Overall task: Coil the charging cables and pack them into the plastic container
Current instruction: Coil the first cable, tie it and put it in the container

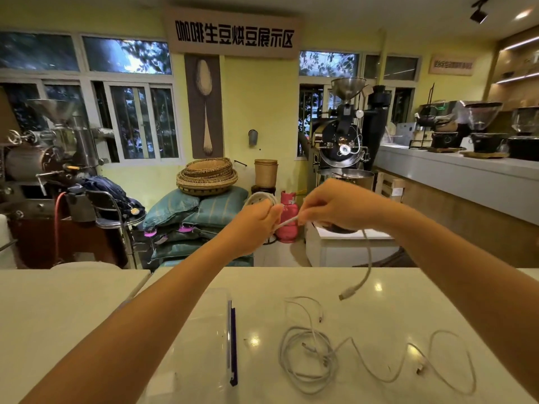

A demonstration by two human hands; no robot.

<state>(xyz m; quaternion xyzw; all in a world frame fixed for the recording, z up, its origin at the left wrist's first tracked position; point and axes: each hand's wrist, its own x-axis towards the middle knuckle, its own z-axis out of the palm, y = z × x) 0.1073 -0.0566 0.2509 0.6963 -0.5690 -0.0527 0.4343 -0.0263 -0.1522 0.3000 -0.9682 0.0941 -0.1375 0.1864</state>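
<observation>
Both hands are raised above the white table [73, 310]. My left hand [253, 223] is closed around a small coil of white cable [259, 198] that loops over its fingers. My right hand [335, 207] pinches the same cable's straight stretch [287, 222]; its free tail hangs down and ends in a plug [344, 295] just above the table. Several loose white cables [315, 357] lie tangled on the table at front right. A clear plastic container [204, 339] with a blue clip [233, 345] sits under my left forearm.
Past the table's far edge stand stacked green sacks [198, 211] with woven baskets [207, 176], a pink gas cylinder [287, 217], coffee roasters [344, 141] and a grey counter [455, 176] on the right.
</observation>
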